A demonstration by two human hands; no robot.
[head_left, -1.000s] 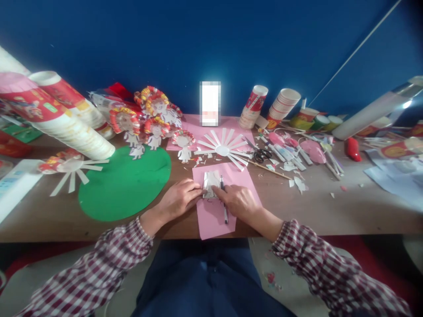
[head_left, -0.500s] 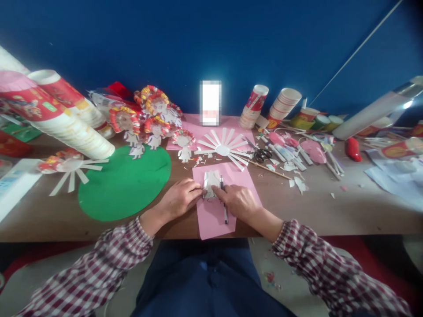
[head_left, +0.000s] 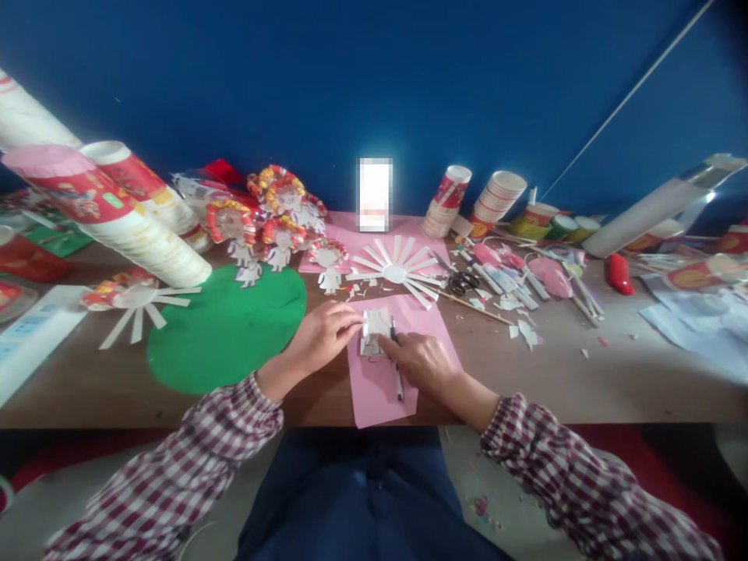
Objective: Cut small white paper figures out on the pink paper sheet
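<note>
A small piece of white paper (head_left: pixel 375 323) with dark drawn lines lies on a pink sheet (head_left: pixel 382 393) at the table's front. My left hand (head_left: pixel 324 331) has its thumb and index finger pinched together at the paper's left edge. From the right, my right hand (head_left: pixel 424 358) rests over the sheet, its foremost fingertip pressing on the white paper and its fingers stretched forward. A black and clear pen (head_left: pixel 400 388) runs lengthwise beneath that hand, partly covered by it. Beyond the sheet lies a white paper cutout with radiating strips (head_left: pixel 394 273).
A green paper oval (head_left: pixel 222 343) lies left, near leaning stacked paper cups (head_left: pixel 146 238). Several ringed paper figures (head_left: pixel 280 241) stand behind it. Scissors (head_left: pixel 461 282), a wooden stick (head_left: pixel 476 306), markers and scraps lie right. A bright blurred screen (head_left: pixel 374 195) stands at the back.
My left fingers have risen slightly from beside the paper to a pinch at its upper left edge. The right hand stays on the paper. The view has shifted a little.
</note>
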